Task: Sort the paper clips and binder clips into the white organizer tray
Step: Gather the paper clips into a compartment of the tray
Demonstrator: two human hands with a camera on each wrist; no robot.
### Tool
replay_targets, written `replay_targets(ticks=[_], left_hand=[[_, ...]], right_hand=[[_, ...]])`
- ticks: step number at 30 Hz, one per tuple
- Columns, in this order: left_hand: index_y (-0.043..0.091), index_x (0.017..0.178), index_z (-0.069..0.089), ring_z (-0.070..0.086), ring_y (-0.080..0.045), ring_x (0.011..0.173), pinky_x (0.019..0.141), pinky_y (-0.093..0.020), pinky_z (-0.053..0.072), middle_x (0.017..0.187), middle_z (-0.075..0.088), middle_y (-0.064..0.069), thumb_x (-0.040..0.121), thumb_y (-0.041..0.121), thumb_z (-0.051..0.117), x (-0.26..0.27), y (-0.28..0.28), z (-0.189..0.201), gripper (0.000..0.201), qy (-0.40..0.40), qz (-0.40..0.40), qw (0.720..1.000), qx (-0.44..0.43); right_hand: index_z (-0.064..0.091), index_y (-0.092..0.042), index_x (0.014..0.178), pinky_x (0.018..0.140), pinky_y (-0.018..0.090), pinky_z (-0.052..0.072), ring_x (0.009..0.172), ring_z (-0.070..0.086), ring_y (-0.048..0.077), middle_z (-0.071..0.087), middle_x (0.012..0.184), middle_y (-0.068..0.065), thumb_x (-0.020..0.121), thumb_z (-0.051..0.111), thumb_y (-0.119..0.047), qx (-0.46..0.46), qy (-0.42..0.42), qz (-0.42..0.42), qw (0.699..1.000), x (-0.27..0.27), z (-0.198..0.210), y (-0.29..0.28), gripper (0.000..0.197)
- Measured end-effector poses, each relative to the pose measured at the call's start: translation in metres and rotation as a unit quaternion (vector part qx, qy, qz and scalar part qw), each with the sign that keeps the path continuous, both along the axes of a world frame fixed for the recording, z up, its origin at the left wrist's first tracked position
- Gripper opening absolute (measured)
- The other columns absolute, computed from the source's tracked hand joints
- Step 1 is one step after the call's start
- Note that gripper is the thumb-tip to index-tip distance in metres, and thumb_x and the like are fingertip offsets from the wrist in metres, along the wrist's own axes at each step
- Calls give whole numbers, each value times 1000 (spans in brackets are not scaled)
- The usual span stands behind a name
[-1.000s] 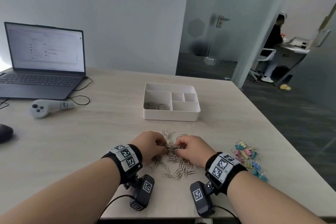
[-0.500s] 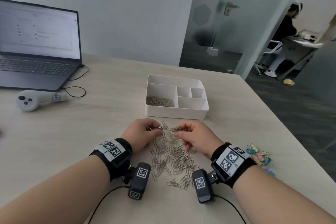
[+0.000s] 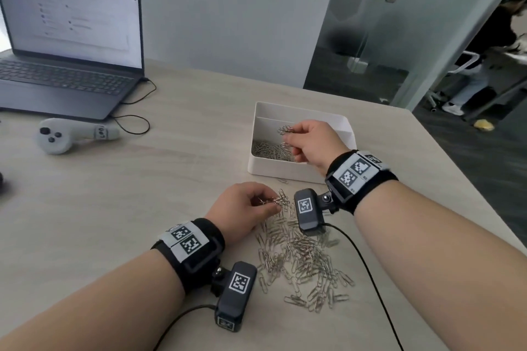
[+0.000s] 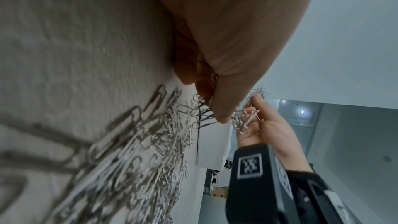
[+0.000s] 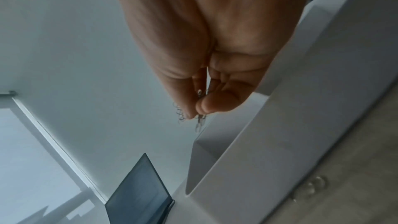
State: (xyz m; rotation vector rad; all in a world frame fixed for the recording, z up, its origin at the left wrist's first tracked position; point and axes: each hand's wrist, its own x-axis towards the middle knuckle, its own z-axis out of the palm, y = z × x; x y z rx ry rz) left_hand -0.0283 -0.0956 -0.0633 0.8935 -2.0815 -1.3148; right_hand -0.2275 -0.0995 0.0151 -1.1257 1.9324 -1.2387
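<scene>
Paper clips (image 3: 302, 262) lie heaped on the pale wood-grain bench (image 3: 114, 208), more in the white organizer tray's (image 3: 285, 171) left compartment. Right hand (image 3: 312, 142) pinches a bunch over that compartment; left hand (image 3: 242, 208) pinches clips at the heap's far edge. Beyond: laptop (image 3: 71, 51), grey controller (image 3: 68, 135), glass door. Screen text is blurred; the right hand hides the tray's right-hand compartments.
</scene>
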Motion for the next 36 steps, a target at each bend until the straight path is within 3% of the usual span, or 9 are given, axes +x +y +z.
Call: replay_targets(ticks=[2, 6, 11, 15, 22, 26, 30, 33, 36], left_hand=[[26, 84, 73, 51, 2, 50, 56, -21, 47, 65, 62, 12, 81, 28, 79, 0, 0, -1, 7, 3, 1, 1000, -4], [27, 83, 73, 53, -3, 49, 54, -23, 50, 65, 63, 8, 82, 27, 79, 0, 0, -1, 7, 8, 2, 1000, 1], [21, 85, 73, 51, -4, 46, 50, -22, 48, 63, 62, 8, 82, 25, 79, -1, 1, 2, 8, 19, 13, 999, 32], [18, 82, 73, 48, -10, 42, 43, -22, 43, 58, 60, 8, 82, 23, 79, -6, -4, 11, 8, 8, 24, 998, 62], [16, 82, 74, 54, -11, 53, 46, -26, 47, 63, 64, 9, 84, 19, 77, -34, -28, 59, 4, 60, -6, 997, 56], [21, 81, 72, 54, -8, 46, 47, -23, 48, 65, 66, 9, 85, 22, 75, -62, -54, 84, 5, 10, 34, 999, -7], [18, 86, 71, 59, -16, 50, 45, -24, 52, 76, 71, -5, 88, 25, 69, -84, -75, 92, 8, -73, 66, 993, -64], [19, 91, 70, 67, -22, 59, 62, -36, 62, 82, 74, -4, 89, 29, 68, -92, -83, 91, 11, -120, 74, 986, -93], [19, 99, 73, 67, -19, 76, 76, -35, 59, 93, 74, 1, 90, 31, 67, -93, -84, 84, 16, -143, 74, 979, -127]], right_hand=[[66, -8, 98, 62, 34, 57, 50, 56, 16, 64, 65, 8, 86, 73, -12, 22, 45, -21, 999, -2, 0, -12, 14], [68, -10, 99, 63, 32, 58, 52, 61, 17, 67, 68, 6, 88, 66, -8, 59, 96, -36, 993, -2, -1, -17, 12], [68, -11, 101, 76, 39, 63, 83, 72, 26, 70, 86, 8, 89, 61, 1, 18, 58, -5, 998, -5, -2, 11, 19], [69, -12, 99, 71, 33, 62, 72, 67, 18, 70, 86, 6, 93, 62, -7, -5, 59, -7, 998, -7, -3, 50, 11], [70, -20, 94, 68, 32, 59, 68, 64, 16, 71, 88, 6, 93, 63, -10, 73, 76, 6, 994, -11, -33, 99, 11], [71, -22, 95, 75, 33, 57, 74, 63, 13, 70, 89, -1, 92, 66, -15, 88, 88, 29, 992, -13, -41, 105, 9], [72, -21, 99, 80, 28, 54, 82, 65, 12, 71, 94, -3, 91, 68, -17, 93, 92, 45, 990, -14, -44, 107, 10], [73, -20, 101, 80, 23, 51, 85, 65, 11, 71, 96, -4, 92, 68, -19, 87, 93, 51, 991, -15, -45, 111, 11], [73, -21, 100, 73, 18, 49, 75, 61, 5, 69, 88, -7, 91, 67, -19, 73, 89, 52, 992, -17, -46, 117, 10]])
